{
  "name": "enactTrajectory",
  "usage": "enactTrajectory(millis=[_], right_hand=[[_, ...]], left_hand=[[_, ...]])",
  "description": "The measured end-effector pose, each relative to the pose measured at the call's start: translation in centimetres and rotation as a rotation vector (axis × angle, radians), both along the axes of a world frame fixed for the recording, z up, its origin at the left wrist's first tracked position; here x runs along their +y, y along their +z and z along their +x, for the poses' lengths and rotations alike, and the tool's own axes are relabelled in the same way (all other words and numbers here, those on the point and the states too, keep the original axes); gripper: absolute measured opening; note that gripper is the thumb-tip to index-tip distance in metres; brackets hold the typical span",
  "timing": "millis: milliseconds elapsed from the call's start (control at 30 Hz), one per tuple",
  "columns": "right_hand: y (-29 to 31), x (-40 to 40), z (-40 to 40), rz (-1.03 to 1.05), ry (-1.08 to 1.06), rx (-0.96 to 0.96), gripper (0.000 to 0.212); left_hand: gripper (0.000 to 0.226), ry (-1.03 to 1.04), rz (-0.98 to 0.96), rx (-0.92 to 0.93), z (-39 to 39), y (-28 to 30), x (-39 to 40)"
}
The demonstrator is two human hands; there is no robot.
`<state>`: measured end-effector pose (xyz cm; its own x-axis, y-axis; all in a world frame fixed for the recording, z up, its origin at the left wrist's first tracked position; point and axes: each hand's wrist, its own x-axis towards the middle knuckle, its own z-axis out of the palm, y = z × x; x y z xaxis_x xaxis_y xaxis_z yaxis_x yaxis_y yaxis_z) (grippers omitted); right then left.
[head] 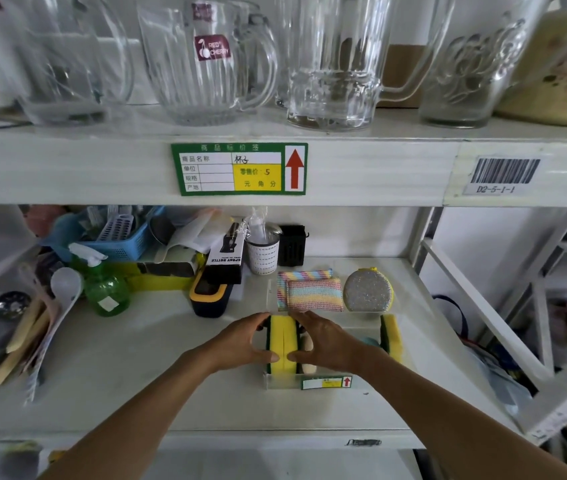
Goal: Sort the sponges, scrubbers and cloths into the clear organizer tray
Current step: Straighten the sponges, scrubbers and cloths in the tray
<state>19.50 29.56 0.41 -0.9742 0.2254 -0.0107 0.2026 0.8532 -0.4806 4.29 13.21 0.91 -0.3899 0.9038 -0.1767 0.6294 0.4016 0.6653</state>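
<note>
Two yellow sponges with green scrub backs (284,341) stand on edge side by side in the front left part of the clear organizer tray (282,382). My left hand (240,341) presses them from the left and my right hand (327,341) from the right. Another yellow and green sponge (392,337) stands at the tray's front right. In the back part lie rainbow striped cloths (313,293) and a round silver glitter scrubber (367,291). A beige item shows partly under my right hand.
A black and orange item (209,296), a spray bottle box (225,252), a green spray bottle (105,289), a blue basket (119,237) and utensils crowd the shelf's left. A white cup (263,256) stands behind the tray. Glass jugs (206,64) line the upper shelf.
</note>
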Motion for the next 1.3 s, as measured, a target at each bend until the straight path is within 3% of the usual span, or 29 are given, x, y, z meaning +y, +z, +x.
enactTrajectory(millis=[67,133,233,300,433,567,800,1000,1300], right_hand=[[0.5,0.3,0.6,-0.028,0.002,0.021,0.086],[0.9,1.1,1.5,-0.048,-0.055,0.1,0.071],[1.4,3.3,2.8,0.134,-0.21,0.247,0.032],[2.2,4.6,3.7,0.344,-0.305,0.21,0.02],[2.9,5.7,4.9,0.709,-0.313,-0.223,0.029],[2.2,5.3,5.2,0.899,-0.183,-0.406,0.042],[0.7,4.4,5.0,0.942,-0.184,-0.498,0.051],[-0.1,3.5,5.5,0.939,-0.209,-0.49,0.057],[-0.6,3.3,5.2,0.917,-0.18,-0.528,0.042]], left_hand=[[0.103,0.007,0.029,-0.006,0.0,0.5,-0.2],[0.099,0.022,0.11,0.028,0.3,1.2,-0.1],[0.065,0.041,0.281,0.18,1.0,2.0,0.9],[0.047,0.018,0.372,0.331,2.1,2.7,2.2],[0.033,-0.128,0.344,0.585,4.7,3.4,5.4],[0.034,-0.251,0.125,0.823,7.0,3.2,8.0],[0.042,-0.258,-0.439,1.078,9.3,1.8,10.0],[0.045,-0.214,-0.479,1.078,9.1,1.0,10.0],[0.051,-0.22,-0.469,1.044,8.6,0.8,10.1]])
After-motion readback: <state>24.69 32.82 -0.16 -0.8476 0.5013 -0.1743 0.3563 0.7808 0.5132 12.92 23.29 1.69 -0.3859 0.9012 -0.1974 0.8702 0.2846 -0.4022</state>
